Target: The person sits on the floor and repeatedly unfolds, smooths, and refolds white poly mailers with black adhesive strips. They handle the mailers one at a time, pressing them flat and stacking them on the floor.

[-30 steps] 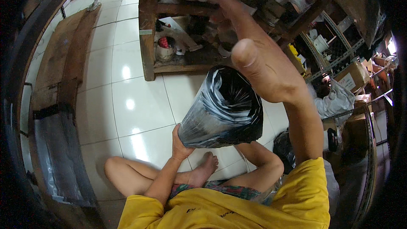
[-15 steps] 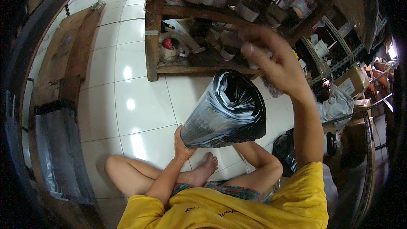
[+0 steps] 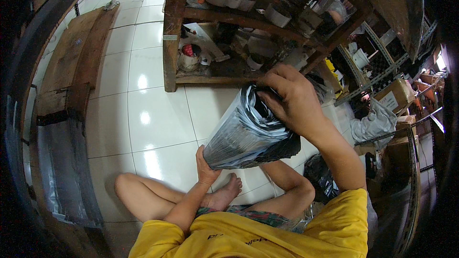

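One dark plastic roll (image 3: 241, 136) is tilted over the crossed legs (image 3: 289, 184); left hand (image 3: 207, 167) grasps its lower end, right hand (image 3: 290, 99) curls at the upper rim; if left grip loosens, roll could slip or unwind

Roll (image 3: 248, 136) before the shelf unit (image 3: 171, 59), board (image 3: 76, 52) at left, what seems a bag (image 3: 321, 177) at right

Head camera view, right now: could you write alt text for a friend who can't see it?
The left hand of a seated person holds a glossy black roll near its lower end, with the right hand at its upper rim. The person wears a yellow shirt and sits on white floor tiles before a cluttered wooden shelf unit.
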The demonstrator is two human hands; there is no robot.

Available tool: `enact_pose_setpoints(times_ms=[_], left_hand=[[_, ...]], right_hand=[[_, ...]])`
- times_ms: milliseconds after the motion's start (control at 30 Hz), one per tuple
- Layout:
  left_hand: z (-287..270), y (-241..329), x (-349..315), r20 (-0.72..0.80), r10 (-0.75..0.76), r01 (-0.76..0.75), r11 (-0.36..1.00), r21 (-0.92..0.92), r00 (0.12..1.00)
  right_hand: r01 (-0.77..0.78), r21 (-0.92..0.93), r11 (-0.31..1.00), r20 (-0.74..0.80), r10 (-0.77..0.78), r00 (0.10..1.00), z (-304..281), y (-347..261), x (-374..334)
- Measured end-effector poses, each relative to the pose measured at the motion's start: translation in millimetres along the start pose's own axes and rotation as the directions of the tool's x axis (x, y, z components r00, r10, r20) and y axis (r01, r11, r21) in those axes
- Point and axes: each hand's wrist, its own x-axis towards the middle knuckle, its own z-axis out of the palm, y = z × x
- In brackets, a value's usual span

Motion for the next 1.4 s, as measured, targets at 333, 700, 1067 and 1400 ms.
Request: enact_pose_setpoints(times_ms=[333,700,1067,1400], left_hand=[[-1,7,2,-0.021,0.016,-0.015,0.999,0.042,1.000],[-3,2,2,-0.027,0.032,-0.031,0.999,0.032,0.999],[-3,8,2,-0.029,0.056,-0.055,0.998,0.019,0.998],[0,5,2,-0.089,0.079,-0.076,0.996,0.036,0.993]], right_hand=[[0.011,0.051,0.999,-0.044,-0.009,0.999,6,0,-4],[-0.021,-0.013,1.000,0.037,0.022,0.999,1,-7,-3],[0.030,-0.084,0.996,0.294,-0.004,0.956,-28,-32,6],[0.071,0.082,0.994,0.589,-0.106,0.801,-29,-30,43]])
